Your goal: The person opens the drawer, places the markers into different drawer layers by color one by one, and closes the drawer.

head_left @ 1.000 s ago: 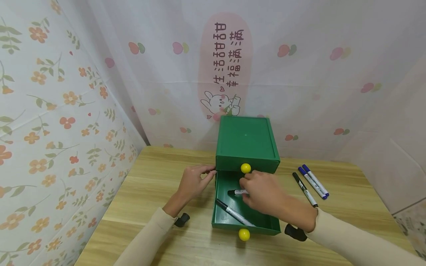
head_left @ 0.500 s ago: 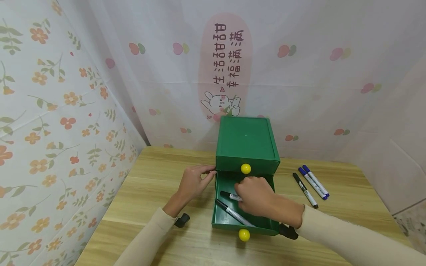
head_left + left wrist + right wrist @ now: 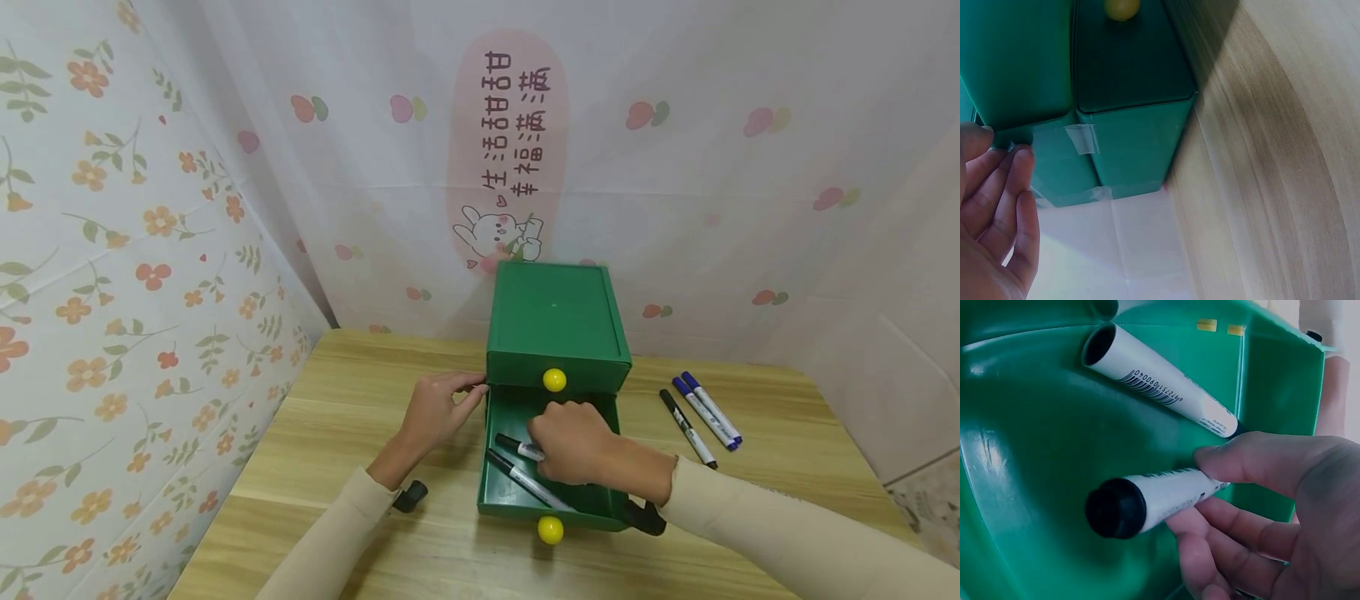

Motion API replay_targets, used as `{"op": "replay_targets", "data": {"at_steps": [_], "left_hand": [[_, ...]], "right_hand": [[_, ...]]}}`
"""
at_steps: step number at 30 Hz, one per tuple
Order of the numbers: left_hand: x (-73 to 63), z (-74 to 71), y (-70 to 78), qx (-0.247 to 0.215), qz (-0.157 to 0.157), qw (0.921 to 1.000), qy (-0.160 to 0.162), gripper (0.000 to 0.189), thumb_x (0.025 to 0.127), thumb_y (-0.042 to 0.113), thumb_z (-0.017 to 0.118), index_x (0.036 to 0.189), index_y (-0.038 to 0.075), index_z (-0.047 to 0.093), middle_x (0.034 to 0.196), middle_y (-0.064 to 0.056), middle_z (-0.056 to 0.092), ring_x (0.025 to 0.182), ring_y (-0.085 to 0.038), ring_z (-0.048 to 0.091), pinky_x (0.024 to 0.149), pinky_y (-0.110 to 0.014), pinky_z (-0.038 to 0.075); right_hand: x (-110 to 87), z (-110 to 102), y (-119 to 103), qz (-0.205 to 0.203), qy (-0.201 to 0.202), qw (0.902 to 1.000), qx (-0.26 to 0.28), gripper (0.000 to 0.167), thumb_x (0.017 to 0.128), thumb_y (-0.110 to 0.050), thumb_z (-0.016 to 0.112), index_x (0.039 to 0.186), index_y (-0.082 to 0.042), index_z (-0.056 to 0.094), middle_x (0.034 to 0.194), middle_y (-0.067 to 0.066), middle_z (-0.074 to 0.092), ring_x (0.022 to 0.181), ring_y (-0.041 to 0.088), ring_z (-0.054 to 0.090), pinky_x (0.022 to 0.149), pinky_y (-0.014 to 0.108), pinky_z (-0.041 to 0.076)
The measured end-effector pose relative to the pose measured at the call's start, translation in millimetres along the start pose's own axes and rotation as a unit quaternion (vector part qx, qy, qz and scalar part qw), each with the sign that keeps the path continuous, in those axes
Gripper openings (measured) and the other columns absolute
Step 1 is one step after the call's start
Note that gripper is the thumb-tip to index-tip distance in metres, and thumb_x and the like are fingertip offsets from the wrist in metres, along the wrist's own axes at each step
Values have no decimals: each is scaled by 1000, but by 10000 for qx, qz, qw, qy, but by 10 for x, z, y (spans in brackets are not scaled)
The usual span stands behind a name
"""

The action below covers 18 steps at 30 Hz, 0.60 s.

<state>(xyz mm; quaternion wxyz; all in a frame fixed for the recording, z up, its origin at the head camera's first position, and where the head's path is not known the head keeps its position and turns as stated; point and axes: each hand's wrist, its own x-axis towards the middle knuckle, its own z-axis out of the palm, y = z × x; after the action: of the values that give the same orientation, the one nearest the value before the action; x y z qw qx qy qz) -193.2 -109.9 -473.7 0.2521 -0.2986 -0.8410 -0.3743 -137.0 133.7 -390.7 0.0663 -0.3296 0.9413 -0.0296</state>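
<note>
My right hand (image 3: 573,442) is inside the pulled-out drawer (image 3: 555,514) of a green drawer box (image 3: 558,312). Its thumb and fingers pinch a white marker (image 3: 1169,499) with a black end, tilted over the drawer floor. Beside it a second marker (image 3: 528,481), pale with a black cap, lies slantwise on the drawer floor. At the box's left side, my left hand (image 3: 435,417) touches the front edge with extended fingertips and thumb. In the left wrist view those fingers (image 3: 1013,194) rest at the green edge, next to clear tape on the side wall.
Right of the box, a black marker (image 3: 688,427) and two blue-capped markers (image 3: 708,411) lie on the wooden table (image 3: 360,467). Yellow knobs stick out from the upper drawer (image 3: 554,380) and the drawer front. A printed curtain (image 3: 360,183) hangs behind the table.
My right hand has moved left with its marker, from the drawer's right part to beside the other marker, which has stayed put. The left hand has not moved.
</note>
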Motion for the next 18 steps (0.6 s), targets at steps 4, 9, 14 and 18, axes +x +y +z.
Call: {"op": "replay_targets", "data": {"at_steps": [4,9,14,18], "left_hand": [[0,4,5,-3,38,10000,41,17,99,8,83,114,0,85,107,-10,84,91,-23,82,54,-27,55],[-4,1,3,-54,22,10000,18,17,99,9,82,114,0,85,109,-11,83,96,-26,82,65,-41,65],[-5,0,-8,-24,22,10000,21,17,100,10,83,114,1,85,109,-10,84,96,-25,82,59,-29,59],[-1,1,-4,-76,32,10000,33,18,100,10,82,114,0,85,109,-11,83,96,-26,82,63,-39,64]], "right_hand": [[8,-22,-18,49,-203,9998,53,29,87,-20,94,75,-16,67,65,-6,52,56,13,52,49,31,50],[54,11,2,97,-443,9987,213,31,87,-18,93,73,-17,66,65,-6,54,57,14,53,51,33,52],[185,268,183,22,-484,9982,349,29,87,-23,92,73,-20,66,66,-8,55,56,13,53,49,31,50],[166,112,29,243,-641,9971,321,29,89,-21,92,73,-19,67,65,-8,55,57,12,54,52,31,51]]}}
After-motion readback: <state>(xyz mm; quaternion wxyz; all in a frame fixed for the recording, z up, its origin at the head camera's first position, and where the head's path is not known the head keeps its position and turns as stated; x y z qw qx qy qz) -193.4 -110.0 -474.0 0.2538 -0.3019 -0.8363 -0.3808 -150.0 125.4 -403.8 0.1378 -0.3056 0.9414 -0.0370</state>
